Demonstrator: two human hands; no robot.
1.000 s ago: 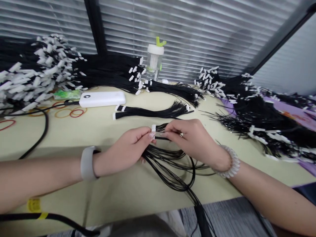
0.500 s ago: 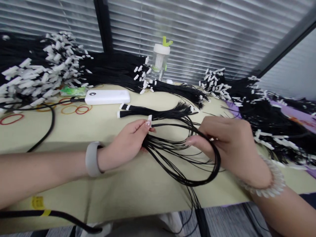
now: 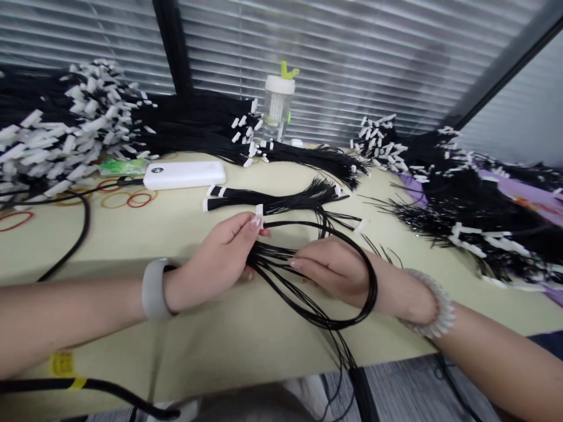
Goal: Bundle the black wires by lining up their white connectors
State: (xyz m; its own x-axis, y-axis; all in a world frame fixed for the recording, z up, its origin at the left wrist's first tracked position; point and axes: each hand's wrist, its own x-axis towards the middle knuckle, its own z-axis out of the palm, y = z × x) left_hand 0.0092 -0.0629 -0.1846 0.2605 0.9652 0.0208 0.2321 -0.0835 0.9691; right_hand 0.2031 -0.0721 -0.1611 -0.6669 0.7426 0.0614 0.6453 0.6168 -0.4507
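My left hand pinches a bundle of thin black wires, with a white connector standing up at the thumb tip. From this grip the bundle curves round in a wide loop, and other wires fan out below it and hang over the table's front edge. My right hand reaches through the loop, its thumb and fingers closed on the fanned wires just right of my left hand; its fingertips are partly hidden. Behind my hands lie short black wire bundles with white ends.
Large heaps of black wires with white connectors stand at the back left, others at the right. A white power bank, rubber bands and a lidded bottle are near the back. A thick black cable crosses the front left.
My right hand has moved left through the wire loop, and its fingers have closed on the wires near my left hand. My left hand keeps its grip.
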